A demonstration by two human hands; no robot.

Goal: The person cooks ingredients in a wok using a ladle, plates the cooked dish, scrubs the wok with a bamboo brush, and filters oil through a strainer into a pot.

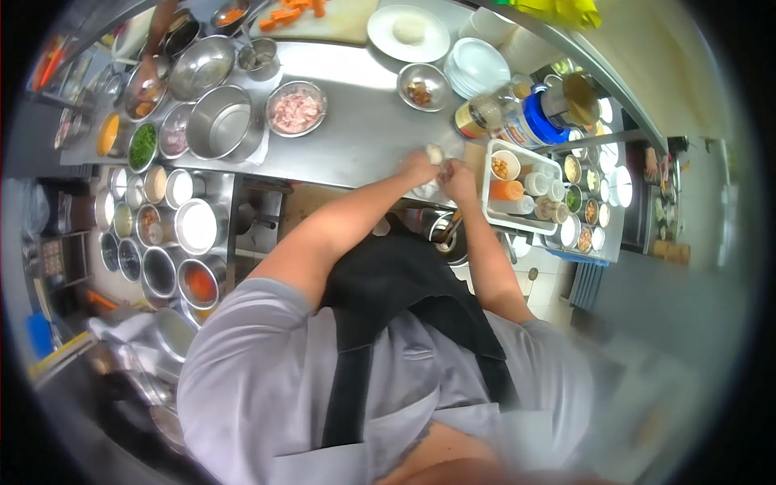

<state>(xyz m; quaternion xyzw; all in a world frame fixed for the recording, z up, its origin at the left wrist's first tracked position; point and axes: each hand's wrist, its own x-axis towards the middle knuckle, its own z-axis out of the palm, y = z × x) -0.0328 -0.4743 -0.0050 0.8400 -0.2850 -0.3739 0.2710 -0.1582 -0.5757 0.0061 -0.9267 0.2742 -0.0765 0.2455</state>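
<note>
Both of my hands are close together over the front edge of the steel counter. My left hand has its fingers closed round a small whitish piece, too small to name. Beside it, my right hand is closed too, and what it grips, if anything, is hidden. Something white shows just below the hands. Just right of my right hand stands a white basket with bottles and a cup in it. Farther back on the counter is a metal bowl of brown pieces.
A bowl of pale pink meat and a large empty pot stand at the left. Stacked white plates and a blue-lidded jar stand at the right. Another person's hand reaches into a bowl at the upper left.
</note>
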